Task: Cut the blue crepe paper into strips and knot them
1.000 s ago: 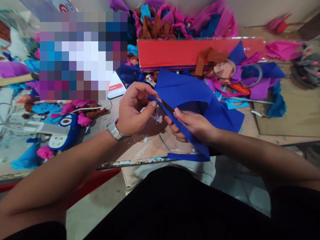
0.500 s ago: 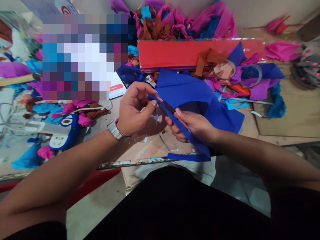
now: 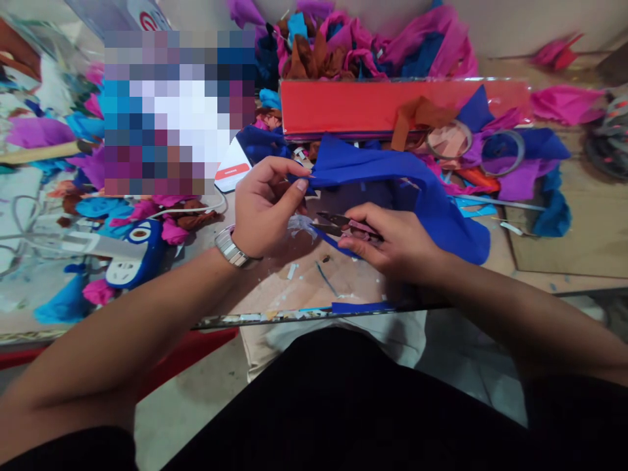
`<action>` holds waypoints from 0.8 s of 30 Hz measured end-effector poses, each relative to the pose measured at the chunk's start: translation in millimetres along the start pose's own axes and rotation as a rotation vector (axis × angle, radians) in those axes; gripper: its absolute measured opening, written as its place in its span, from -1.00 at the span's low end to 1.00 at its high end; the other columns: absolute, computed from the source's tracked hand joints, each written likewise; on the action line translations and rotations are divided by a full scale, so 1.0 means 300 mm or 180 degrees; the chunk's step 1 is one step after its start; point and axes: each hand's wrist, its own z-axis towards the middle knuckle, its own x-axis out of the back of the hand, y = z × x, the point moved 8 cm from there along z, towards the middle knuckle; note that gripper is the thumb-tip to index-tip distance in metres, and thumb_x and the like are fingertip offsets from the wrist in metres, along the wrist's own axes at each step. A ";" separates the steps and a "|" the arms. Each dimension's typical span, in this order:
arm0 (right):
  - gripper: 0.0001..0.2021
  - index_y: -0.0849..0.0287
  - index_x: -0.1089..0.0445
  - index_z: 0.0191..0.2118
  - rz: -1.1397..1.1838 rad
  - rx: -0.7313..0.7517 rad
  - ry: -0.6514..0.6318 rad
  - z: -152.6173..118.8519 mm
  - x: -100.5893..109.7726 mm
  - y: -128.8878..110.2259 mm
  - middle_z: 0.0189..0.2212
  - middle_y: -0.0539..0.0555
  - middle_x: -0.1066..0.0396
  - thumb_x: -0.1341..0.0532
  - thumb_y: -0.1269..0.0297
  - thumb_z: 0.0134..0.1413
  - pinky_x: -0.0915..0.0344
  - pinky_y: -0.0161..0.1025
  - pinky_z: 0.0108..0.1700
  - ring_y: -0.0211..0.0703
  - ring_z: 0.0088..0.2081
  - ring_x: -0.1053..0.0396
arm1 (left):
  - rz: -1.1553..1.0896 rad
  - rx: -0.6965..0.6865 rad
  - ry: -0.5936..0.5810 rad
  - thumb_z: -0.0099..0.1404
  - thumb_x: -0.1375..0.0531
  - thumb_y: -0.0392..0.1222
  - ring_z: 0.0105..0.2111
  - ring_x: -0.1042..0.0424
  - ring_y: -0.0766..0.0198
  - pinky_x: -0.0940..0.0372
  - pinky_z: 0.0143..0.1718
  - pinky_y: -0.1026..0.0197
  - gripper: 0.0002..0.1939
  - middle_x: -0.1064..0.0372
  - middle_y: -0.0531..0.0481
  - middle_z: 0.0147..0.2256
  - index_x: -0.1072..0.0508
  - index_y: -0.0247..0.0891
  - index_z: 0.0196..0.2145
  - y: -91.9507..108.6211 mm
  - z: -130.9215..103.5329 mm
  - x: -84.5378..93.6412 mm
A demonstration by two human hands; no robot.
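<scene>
My left hand (image 3: 272, 203), with a metal watch at its wrist, pinches the corner of a deep blue sheet of fabric (image 3: 373, 163) between thumb and fingers. The sheet stretches right from there and droops in a curve towards the table. In my right hand (image 3: 392, 239) is a pair of scissors (image 3: 336, 222), its dark blades parted and pointing left below the fabric's edge. A narrow blue strip (image 3: 360, 307) lies at the table's front edge. Whether the strip still joins the sheet is hidden behind my right hand.
Behind the sheet lies a long red pack (image 3: 338, 104) in clear wrap. Tape rolls (image 3: 503, 154) rest among coloured scraps on the right. A brown board (image 3: 564, 242) lies further right. On the left are a blue-and-white power strip (image 3: 142, 252), cables and a partly blurred phone (image 3: 233, 167).
My right hand has drawn the scissors off the fabric's edge and turned them, so the blades now show parted. The sheet has folded back and hangs in a curve.
</scene>
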 end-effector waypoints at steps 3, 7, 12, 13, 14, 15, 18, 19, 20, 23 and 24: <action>-0.73 0.03 -0.51 0.02 -0.0283 0.0140 0.0003 0.000 0.010 -0.018 -0.20 0.09 -0.57 -0.34 0.04 0.31 -0.28 -0.22 -0.22 -0.03 -0.21 -0.49 | 0.0007 0.0014 -0.0014 0.38 -0.36 -0.06 -0.61 -0.38 0.41 -0.32 -0.62 0.33 -0.82 -0.47 0.07 -0.44 -0.56 -0.16 -0.13 -0.010 0.001 0.000; -0.63 -0.02 -0.48 0.18 -0.0716 0.0306 0.0236 0.004 0.043 -0.023 -0.01 0.09 -0.60 -0.30 0.04 0.34 -0.40 -0.16 -0.12 0.06 -0.04 -0.55 | 0.0097 0.0158 -0.0026 0.37 -0.37 -0.02 -0.63 -0.37 0.44 -0.34 -0.61 0.35 -0.79 -0.49 0.07 -0.41 -0.56 -0.18 -0.16 -0.001 -0.007 -0.012; -0.65 -0.04 -0.52 0.17 -0.1391 0.0889 0.0455 -0.023 0.072 -0.092 -0.22 0.02 -0.63 -0.33 0.06 0.34 -0.40 -0.25 -0.21 -0.11 -0.22 -0.58 | 0.0170 0.0316 -0.0070 0.37 -0.36 0.02 -0.67 -0.37 0.46 -0.27 -0.70 0.37 -0.76 -0.51 0.06 -0.38 -0.53 -0.18 -0.18 0.018 -0.022 -0.028; -0.67 -0.04 -0.53 0.15 -0.1456 0.0999 0.0507 -0.039 0.084 -0.123 -0.26 0.00 -0.62 -0.33 0.07 0.35 -0.39 -0.28 -0.25 -0.16 -0.27 -0.56 | 0.0153 0.0350 -0.0089 0.37 -0.36 0.03 -0.68 -0.37 0.45 -0.26 -0.72 0.37 -0.75 -0.52 0.06 -0.38 -0.52 -0.18 -0.18 0.018 -0.024 -0.030; -0.68 -0.04 -0.53 0.15 -0.1503 0.1071 0.0537 -0.057 0.097 -0.156 -0.27 -0.01 -0.61 -0.33 0.09 0.35 -0.38 -0.31 -0.27 -0.20 -0.29 -0.55 | 0.0121 0.0392 -0.0114 0.37 -0.36 0.04 -0.69 -0.37 0.45 -0.25 -0.73 0.37 -0.74 -0.53 0.06 -0.37 -0.52 -0.19 -0.17 0.017 -0.026 -0.032; -0.69 -0.03 -0.53 0.15 -0.1540 0.1115 0.0518 -0.074 0.112 -0.189 -0.26 -0.02 -0.61 -0.33 0.11 0.36 -0.37 -0.33 -0.29 -0.23 -0.31 -0.54 | 0.0074 0.0440 -0.0144 0.37 -0.36 0.04 -0.70 -0.37 0.45 -0.25 -0.75 0.36 -0.74 -0.54 0.05 -0.36 -0.52 -0.19 -0.17 0.015 -0.028 -0.035; -0.60 0.02 -0.49 0.21 -0.1772 0.1332 0.0405 -0.112 0.165 -0.276 -0.26 -0.03 -0.59 -0.38 0.15 0.32 -0.37 -0.35 -0.29 -0.28 -0.36 -0.48 | -0.0063 0.0549 -0.0233 0.37 -0.36 0.03 -0.71 -0.38 0.45 -0.27 -0.75 0.36 -0.74 -0.60 0.00 -0.29 -0.52 -0.20 -0.16 0.014 -0.032 -0.045; -0.54 0.00 -0.43 0.29 -0.1927 0.1367 0.0365 -0.113 0.182 -0.287 -0.25 -0.03 -0.59 -0.37 0.17 0.32 -0.37 -0.33 -0.27 -0.27 -0.36 -0.47 | -0.0087 0.0550 -0.0258 0.37 -0.36 0.02 -0.70 -0.38 0.45 -0.28 -0.74 0.36 -0.74 -0.61 -0.01 -0.27 -0.52 -0.21 -0.16 0.017 -0.033 -0.048; -0.47 -0.03 -0.36 0.36 -0.2118 0.1396 0.0307 -0.109 0.196 -0.287 -0.23 -0.03 -0.60 -0.37 0.17 0.33 -0.39 -0.29 -0.21 -0.24 -0.32 -0.48 | -0.0103 0.0540 -0.0273 0.37 -0.36 0.02 -0.69 -0.38 0.46 -0.29 -0.73 0.36 -0.74 -0.62 -0.03 -0.25 -0.52 -0.21 -0.17 0.020 -0.034 -0.050; -0.44 -0.09 -0.30 0.40 -0.2765 0.1370 0.0374 -0.068 0.226 -0.241 -0.17 0.05 -0.60 -0.31 0.08 0.37 -0.38 -0.13 -0.13 -0.05 -0.19 -0.53 | -0.0109 0.0499 -0.0273 0.37 -0.37 0.01 -0.68 -0.38 0.47 -0.30 -0.70 0.37 -0.75 -0.62 -0.02 -0.28 -0.52 -0.22 -0.17 0.031 -0.039 -0.053; -0.45 -0.08 -0.30 0.40 -0.2860 0.1358 0.0384 -0.053 0.226 -0.218 -0.17 0.08 -0.60 -0.29 0.06 0.38 -0.37 -0.10 -0.13 -0.01 -0.17 -0.54 | -0.0106 0.0511 -0.0278 0.37 -0.36 0.01 -0.67 -0.38 0.46 -0.30 -0.70 0.37 -0.75 -0.60 -0.01 -0.32 -0.52 -0.22 -0.18 0.033 -0.041 -0.055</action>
